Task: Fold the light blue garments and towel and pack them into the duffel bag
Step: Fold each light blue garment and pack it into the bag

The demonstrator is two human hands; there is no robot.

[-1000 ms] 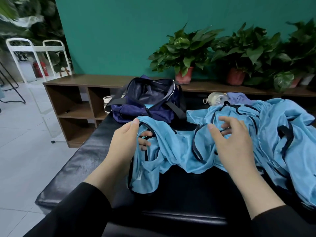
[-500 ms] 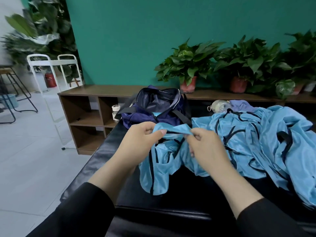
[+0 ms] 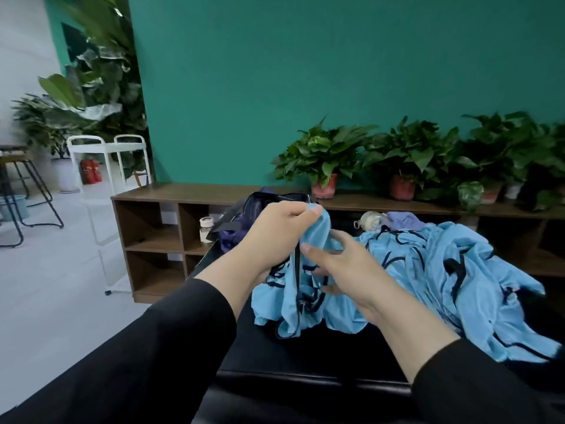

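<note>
Light blue garment (image 3: 293, 298) hangs with long axis near vertical, top edge raised, lower hem bunched on the black surface (image 3: 305, 356). Left hand (image 3: 275, 237): grip closed, thumb and fingers pinching the garment's top edge. Right hand (image 3: 351, 270): fingers spread, loosely open, touching the cloth just below. Remaining light blue pile (image 3: 458, 283) lies to the right. Duffel bag (image 3: 244, 221) sits behind the hands, mostly hidden.

A single head-worn camera looks forward and slightly down from just behind the person's arms, close over the black bench (image 3: 305, 356). It faces the green wall (image 3: 305, 87) and the shelf (image 3: 189, 191) of plants (image 3: 321, 151).
</note>
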